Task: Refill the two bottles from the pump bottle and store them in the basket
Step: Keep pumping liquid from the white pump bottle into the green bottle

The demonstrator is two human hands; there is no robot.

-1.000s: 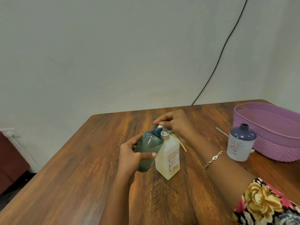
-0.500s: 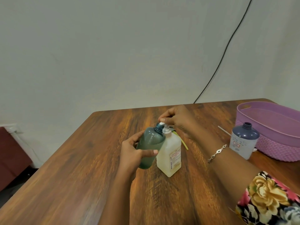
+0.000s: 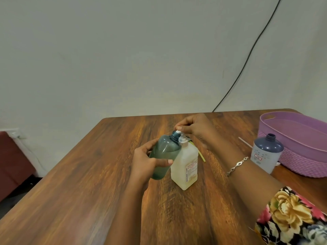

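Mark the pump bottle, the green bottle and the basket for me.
pump bottle [image 3: 185,165]: head view, front of its body.
green bottle [image 3: 166,149]: head view, its upper body.
basket [image 3: 304,161]: head view, woven outer wall.

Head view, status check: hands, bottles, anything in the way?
Left hand grips tilted green bottle, mouth at nozzle. Right hand pinches head of pump bottle. Blue bottle uncapped beside basket; nothing blocking.

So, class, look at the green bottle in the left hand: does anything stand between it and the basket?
Yes. Beside the green bottle stands the pump bottle, the right arm crosses the path, and the blue bottle stands in front of the basket.
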